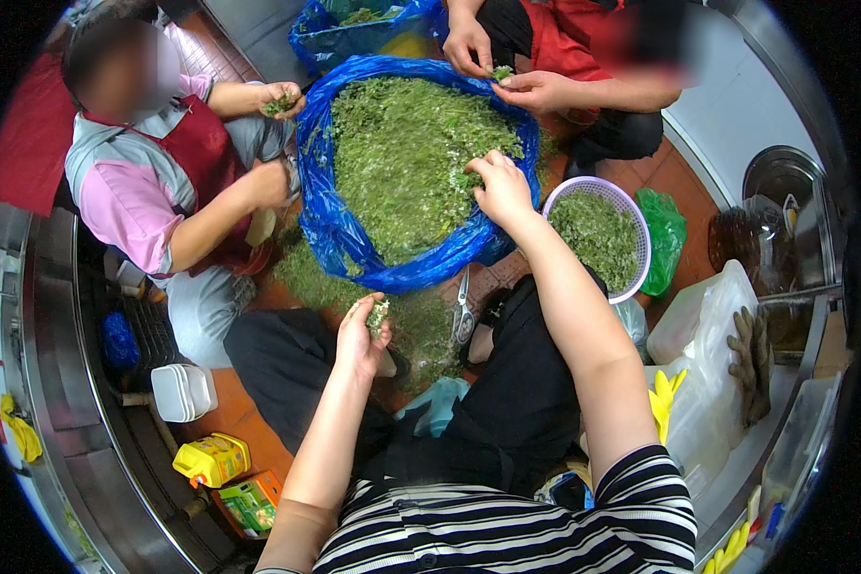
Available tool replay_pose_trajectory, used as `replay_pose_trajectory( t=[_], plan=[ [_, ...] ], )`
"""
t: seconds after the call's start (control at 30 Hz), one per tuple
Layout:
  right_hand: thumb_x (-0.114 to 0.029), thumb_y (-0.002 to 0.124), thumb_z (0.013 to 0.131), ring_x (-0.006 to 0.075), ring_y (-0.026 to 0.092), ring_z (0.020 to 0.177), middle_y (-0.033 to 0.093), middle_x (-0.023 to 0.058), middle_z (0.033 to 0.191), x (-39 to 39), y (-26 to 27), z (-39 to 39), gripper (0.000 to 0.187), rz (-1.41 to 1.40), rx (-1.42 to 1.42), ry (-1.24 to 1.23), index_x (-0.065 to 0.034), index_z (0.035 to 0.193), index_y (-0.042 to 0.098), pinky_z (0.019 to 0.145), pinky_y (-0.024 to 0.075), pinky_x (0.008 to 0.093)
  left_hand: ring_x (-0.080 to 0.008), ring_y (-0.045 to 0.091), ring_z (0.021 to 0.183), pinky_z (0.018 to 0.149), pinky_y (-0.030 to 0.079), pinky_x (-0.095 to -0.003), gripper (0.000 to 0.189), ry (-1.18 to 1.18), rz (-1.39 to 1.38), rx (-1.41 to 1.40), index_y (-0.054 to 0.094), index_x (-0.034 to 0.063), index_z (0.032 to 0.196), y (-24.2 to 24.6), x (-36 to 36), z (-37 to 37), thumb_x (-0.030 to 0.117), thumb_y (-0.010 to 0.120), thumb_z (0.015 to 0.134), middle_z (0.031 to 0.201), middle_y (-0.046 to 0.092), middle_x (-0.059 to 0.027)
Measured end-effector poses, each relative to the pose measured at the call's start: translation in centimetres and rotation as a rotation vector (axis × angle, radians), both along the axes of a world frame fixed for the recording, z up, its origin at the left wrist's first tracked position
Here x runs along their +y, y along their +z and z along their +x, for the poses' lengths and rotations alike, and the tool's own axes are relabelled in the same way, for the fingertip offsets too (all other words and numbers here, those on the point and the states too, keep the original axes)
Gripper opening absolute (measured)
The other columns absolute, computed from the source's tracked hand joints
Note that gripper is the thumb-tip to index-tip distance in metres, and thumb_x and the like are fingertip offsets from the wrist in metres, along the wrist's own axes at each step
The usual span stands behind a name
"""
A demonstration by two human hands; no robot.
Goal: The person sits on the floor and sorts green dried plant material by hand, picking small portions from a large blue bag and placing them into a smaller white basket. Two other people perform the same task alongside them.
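Note:
A large container lined with a blue plastic bag [416, 276] stands before me, full of leafy greens with small white flowers [409, 158]. My right hand [501, 188] reaches over its right side, fingers curled on some of the greens. Lower down, near the bag's front edge, my left hand [362, 333] holds a small sprig [377, 318] between thumb and fingers. A pair of metal scissors [463, 312] lies on the floor between my legs. To the right, a lilac plastic colander [646, 244] holds more greens, partly beside my right forearm.
A co-worker in a maroon apron [204, 154] sits left; another in red [563, 39] works at top right, both holding sprigs. Loose greens [423, 333] litter the tiled floor. A green plastic bag [664, 240], white tubs [181, 393] and a yellow jug [215, 459] stand around.

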State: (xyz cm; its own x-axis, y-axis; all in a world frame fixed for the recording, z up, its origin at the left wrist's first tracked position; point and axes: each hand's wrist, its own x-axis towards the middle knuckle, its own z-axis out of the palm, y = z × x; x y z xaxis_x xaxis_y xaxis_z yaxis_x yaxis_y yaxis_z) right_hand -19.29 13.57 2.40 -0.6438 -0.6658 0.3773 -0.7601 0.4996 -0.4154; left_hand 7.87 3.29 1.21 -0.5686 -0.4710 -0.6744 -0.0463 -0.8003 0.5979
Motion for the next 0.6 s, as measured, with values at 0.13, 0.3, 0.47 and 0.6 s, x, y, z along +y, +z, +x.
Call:
replay_pose_trajectory(
  t=[0.13,0.3,0.47,0.6],
  plan=[
    [-0.01,0.061,0.064,0.0275,0.051,0.081,0.051,0.0065,0.077,-0.5,-0.1,0.2,0.013,-0.061,-0.073,0.067,-0.012,0.078,0.059,0.069,0.0423,0.0363,-0.0119,0.047,0.047,0.041,0.038,-0.0212,0.014,-0.031,-0.008,0.0,0.054,0.0066,0.089,0.5,0.4,-0.4,0.017,0.045,0.083,0.067,0.05,-0.0018],
    [-0.017,0.062,0.071,0.0141,0.052,0.061,0.056,0.0027,0.069,-1.5,1.0,0.8,0.016,-0.655,-0.922,0.057,-0.0032,0.079,0.06,0.057,0.0424,0.0281,-0.0129,0.048,0.049,0.043,0.039,-0.0223,0.015,-0.042,0.047,0.047,0.053,0.006,0.089,0.8,0.5,-0.5,0.017,0.045,0.083,0.068,0.051,-0.0031],
    [-0.018,0.06,0.075,0.0052,0.047,0.055,0.055,-0.0011,0.066,-1.3,0.8,1.3,0.019,-0.481,-1.203,-0.004,-0.0022,0.086,0.058,0.048,0.0364,0.0186,-0.0162,0.052,0.057,0.049,0.042,-0.025,0.017,-0.089,0.093,0.108,0.052,0.0055,0.091,0.7,0.8,-0.8,0.018,0.045,0.083,0.074,0.054,-0.0064],
    [-0.02,0.06,0.076,0.0032,0.043,0.053,0.05,-0.006,0.063,-0.8,1.9,2.3,0.014,-0.542,-1.575,0.179,-0.0076,0.081,0.056,0.048,0.0346,0.0171,-0.021,0.054,0.069,0.059,0.045,-0.0281,0.019,-0.086,0.109,0.096,0.05,0.0056,0.095,1.8,1.3,-1.2,0.017,0.043,0.082,0.078,0.054,-0.0086]
  ],
)
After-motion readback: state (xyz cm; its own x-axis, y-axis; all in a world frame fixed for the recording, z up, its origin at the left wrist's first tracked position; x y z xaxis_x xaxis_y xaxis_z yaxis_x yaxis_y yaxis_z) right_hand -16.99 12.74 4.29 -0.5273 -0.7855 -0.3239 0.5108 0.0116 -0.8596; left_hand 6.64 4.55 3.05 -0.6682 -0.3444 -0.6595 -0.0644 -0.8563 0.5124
